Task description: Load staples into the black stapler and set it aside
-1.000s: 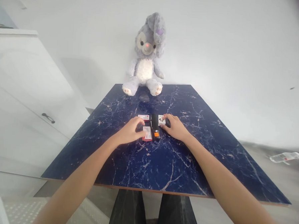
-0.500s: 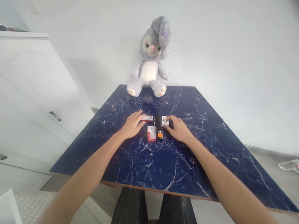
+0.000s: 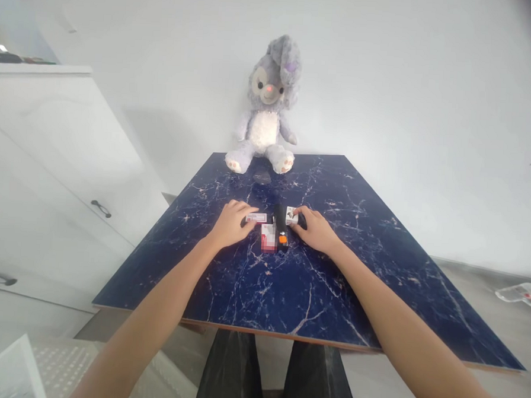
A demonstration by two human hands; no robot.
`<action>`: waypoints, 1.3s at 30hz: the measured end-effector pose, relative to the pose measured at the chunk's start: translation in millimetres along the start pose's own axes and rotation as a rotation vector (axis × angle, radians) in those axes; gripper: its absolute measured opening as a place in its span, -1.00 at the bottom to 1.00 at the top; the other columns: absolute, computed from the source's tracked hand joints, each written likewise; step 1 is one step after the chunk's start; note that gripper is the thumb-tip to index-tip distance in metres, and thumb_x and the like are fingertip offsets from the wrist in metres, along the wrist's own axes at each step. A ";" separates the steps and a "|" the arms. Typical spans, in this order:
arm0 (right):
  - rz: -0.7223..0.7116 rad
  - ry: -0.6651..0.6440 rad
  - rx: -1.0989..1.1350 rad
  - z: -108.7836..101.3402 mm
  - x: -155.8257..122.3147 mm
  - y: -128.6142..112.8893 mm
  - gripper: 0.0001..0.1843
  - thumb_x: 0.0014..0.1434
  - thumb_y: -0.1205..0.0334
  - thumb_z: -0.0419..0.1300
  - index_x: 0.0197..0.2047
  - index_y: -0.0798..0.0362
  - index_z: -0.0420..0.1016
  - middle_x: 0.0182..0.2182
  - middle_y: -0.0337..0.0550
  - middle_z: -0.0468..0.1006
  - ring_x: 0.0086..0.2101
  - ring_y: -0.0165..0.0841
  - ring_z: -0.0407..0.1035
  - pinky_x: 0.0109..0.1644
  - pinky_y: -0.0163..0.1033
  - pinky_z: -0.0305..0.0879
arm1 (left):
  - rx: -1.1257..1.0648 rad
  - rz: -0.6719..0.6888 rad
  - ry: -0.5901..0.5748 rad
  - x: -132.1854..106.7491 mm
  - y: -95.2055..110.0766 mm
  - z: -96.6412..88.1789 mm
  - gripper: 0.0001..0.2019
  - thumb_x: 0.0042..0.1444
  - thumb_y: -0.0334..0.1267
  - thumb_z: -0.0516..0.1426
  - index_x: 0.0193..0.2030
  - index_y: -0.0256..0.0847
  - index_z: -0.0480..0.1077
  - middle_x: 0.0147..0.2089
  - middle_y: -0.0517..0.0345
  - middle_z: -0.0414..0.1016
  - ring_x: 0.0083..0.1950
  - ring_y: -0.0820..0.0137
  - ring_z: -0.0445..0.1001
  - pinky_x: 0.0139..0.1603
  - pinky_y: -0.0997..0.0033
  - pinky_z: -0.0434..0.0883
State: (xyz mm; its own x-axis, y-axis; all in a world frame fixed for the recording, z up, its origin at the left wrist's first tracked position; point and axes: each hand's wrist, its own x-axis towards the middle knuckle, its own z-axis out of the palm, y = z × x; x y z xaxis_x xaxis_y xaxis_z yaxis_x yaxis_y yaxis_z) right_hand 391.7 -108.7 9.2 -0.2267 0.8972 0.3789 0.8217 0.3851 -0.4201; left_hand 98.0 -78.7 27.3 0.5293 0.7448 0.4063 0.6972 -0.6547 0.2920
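Several small items lie together in the middle of a dark blue marbled table (image 3: 314,296). My left hand (image 3: 231,223) rests on the table with its fingertips on a small white and red box (image 3: 256,217). Just in front lies another red and white box (image 3: 268,238). A black device with an orange button (image 3: 282,228) lies between my hands. My right hand (image 3: 314,230) has its fingers on a small white box (image 3: 292,216) at the device's right side.
A grey and white plush rabbit (image 3: 268,107) sits at the table's far edge against the white wall. White cabinets with dark handles (image 3: 101,208) stand to the left. A white mesh tray (image 3: 16,370) is at lower left. Clear plastic litter (image 3: 521,292) lies on the floor at right.
My left hand left the near red box and moved forward onto the far white and red box. My right hand stayed on the small white box. The view shifted slightly.
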 end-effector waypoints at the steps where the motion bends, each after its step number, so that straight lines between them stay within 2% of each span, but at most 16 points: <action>1: 0.001 -0.002 0.000 -0.3 0.0 -0.2 -0.73 0.27 0.11 0.16 0.02 -0.05 0.35 -0.06 -0.07 0.57 -0.03 -0.04 0.40 0.07 0.06 0.32 | 0.001 0.019 -0.024 -0.4 -0.1 1.9 -0.57 0.25 -0.13 0.14 0.24 -0.09 0.43 0.24 -0.08 0.43 0.28 0.01 0.25 0.28 -0.10 0.18; 3: 0.008 -0.009 -0.005 -1.0 -0.1 -0.8 -0.73 0.27 0.11 0.16 0.02 -0.05 0.35 -0.07 -0.07 0.57 -0.04 -0.05 0.40 0.05 0.05 0.32 | 0.013 0.027 -0.094 0.0 -0.8 5.9 -0.49 0.20 -0.09 0.19 0.30 -0.07 0.37 0.36 -0.08 0.31 0.35 -0.03 0.18 0.31 -0.13 0.16; 4: 0.011 -0.012 -0.007 -1.4 -0.1 -1.0 -0.73 0.27 0.10 0.17 0.01 -0.06 0.35 -0.08 -0.08 0.57 -0.05 -0.05 0.40 0.03 0.04 0.32 | 0.018 0.014 -0.120 0.8 -1.2 7.2 -0.49 0.20 -0.07 0.19 0.28 -0.08 0.39 0.34 -0.09 0.33 0.34 -0.04 0.21 0.30 -0.13 0.17; 7: 0.023 -0.004 -0.007 -1.8 0.0 -0.9 -0.71 0.23 0.03 0.22 -0.04 -0.06 0.35 -0.11 -0.08 0.56 -0.07 -0.07 0.39 0.00 -0.01 0.32 | 0.028 -0.048 -0.133 3.1 -3.2 3.7 -0.60 0.22 -0.05 0.17 0.14 -0.16 0.48 0.11 -0.12 0.49 0.15 0.02 0.37 0.22 -0.07 0.26; 9: 0.035 0.010 -0.009 -1.7 0.2 -0.3 -0.68 0.19 0.00 0.26 -0.08 -0.05 0.35 -0.13 -0.08 0.54 -0.08 -0.09 0.38 -0.02 -0.04 0.31 | 0.014 -0.094 -0.133 2.5 -5.7 -5.8 -0.61 0.20 -0.05 0.18 0.10 -0.17 0.50 0.05 -0.10 0.51 0.10 0.04 0.39 0.18 -0.04 0.29; 11: 0.050 0.017 -0.014 -1.4 0.5 0.3 -0.66 0.16 -0.02 0.28 -0.11 -0.04 0.35 -0.16 -0.07 0.52 -0.10 -0.10 0.38 -0.03 -0.06 0.30 | -0.063 -0.123 -0.188 -0.3 -9.0 -18.3 -0.52 0.15 -0.07 0.21 0.20 -0.13 0.44 0.19 -0.08 0.44 0.10 0.08 0.41 0.16 0.02 0.34; 13: 0.056 0.011 -0.016 -1.2 0.6 0.5 -0.67 0.16 -0.02 0.28 -0.12 -0.04 0.34 -0.18 -0.08 0.50 -0.12 -0.11 0.37 -0.04 -0.08 0.29 | -0.192 -0.130 -0.286 -3.9 -12.1 -28.8 -0.37 0.08 -0.18 0.23 0.33 -0.08 0.31 0.35 -0.02 0.30 0.02 0.19 0.46 0.05 0.16 0.42; 16: 0.044 0.001 -0.014 -1.6 0.8 -0.1 -0.67 0.18 -0.02 0.27 -0.12 -0.03 0.33 -0.19 -0.08 0.49 -0.13 -0.12 0.36 -0.03 -0.08 0.28 | -0.295 -0.109 -0.369 -6.4 -12.6 -33.4 -0.32 0.01 -0.32 0.21 0.34 -0.04 0.29 0.38 0.03 0.27 -0.18 0.35 0.49 -0.14 0.30 0.46; 20: 0.040 0.000 -0.014 -2.3 0.9 -0.8 -0.66 0.18 -0.03 0.27 -0.11 -0.03 0.32 -0.17 -0.07 0.50 -0.11 -0.11 0.36 -0.01 -0.08 0.27 | -0.236 -0.073 -0.305 -2.9 -6.4 -27.2 -0.53 0.04 -0.23 0.25 0.14 -0.09 0.47 0.28 0.04 0.39 -0.12 0.30 0.50 -0.10 0.28 0.43; 24: 0.044 -0.002 -0.008 -2.4 0.6 -0.6 -0.67 0.18 -0.01 0.27 -0.11 -0.03 0.32 -0.16 -0.08 0.50 -0.11 -0.12 0.35 -0.01 -0.09 0.26 | -0.239 -0.160 -0.211 -1.2 2.8 -31.4 -0.52 0.01 -0.10 0.32 0.09 -0.12 0.44 -0.01 0.07 0.53 -0.09 0.25 0.49 -0.07 0.25 0.41; 27: 0.038 -0.002 -0.013 -2.2 0.6 -0.7 -0.68 0.17 0.00 0.27 -0.11 -0.03 0.31 -0.16 -0.09 0.50 -0.11 -0.12 0.35 -0.01 -0.10 0.25 | -0.270 -0.112 -0.147 -2.8 17.1 -36.2 -0.58 0.03 -0.03 0.31 -0.01 -0.12 0.41 0.05 0.06 0.51 0.07 0.18 0.43 0.06 0.16 0.37; 31: 0.010 0.007 -0.023 -2.2 1.1 -0.4 -0.69 0.18 0.00 0.26 -0.12 -0.03 0.32 -0.18 -0.09 0.51 -0.13 -0.13 0.35 -0.02 -0.10 0.24 | -0.235 0.064 -0.218 -4.0 41.8 -31.6 -0.64 0.01 -0.02 0.33 -0.14 -0.12 0.39 0.12 0.02 0.48 0.19 0.09 0.37 0.17 0.06 0.32; 35: 0.005 0.002 -0.015 -3.0 1.8 1.3 -0.69 0.16 0.02 0.27 -0.13 -0.03 0.33 -0.18 -0.11 0.53 -0.14 -0.14 0.36 -0.01 -0.10 0.24 | -0.257 0.047 -0.306 -5.0 49.6 -23.9 -0.54 -0.01 0.00 0.35 -0.01 -0.07 0.38 0.24 -0.01 0.40 0.19 0.08 0.41 0.15 0.06 0.36; 39: 0.049 -0.005 0.001 -4.5 2.0 -1.1 -0.66 0.12 0.03 0.30 -0.11 -0.04 0.36 -0.15 -0.12 0.55 -0.11 -0.14 0.37 -0.03 -0.12 0.25 | -0.229 -0.046 -0.255 -6.0 48.8 -14.8 -0.30 -0.03 0.05 0.36 0.26 0.01 0.30 0.16 -0.02 0.47 0.11 0.04 0.46 0.07 0.03 0.41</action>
State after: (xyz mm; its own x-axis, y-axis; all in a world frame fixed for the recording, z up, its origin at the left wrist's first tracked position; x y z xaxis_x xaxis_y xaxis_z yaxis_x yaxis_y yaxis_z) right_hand 392.6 -108.2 14.1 -0.1888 0.9161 0.3536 0.8313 0.3408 -0.4392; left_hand 121.7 -117.0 51.9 0.6237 0.7636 0.1669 0.6117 -0.6098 0.5039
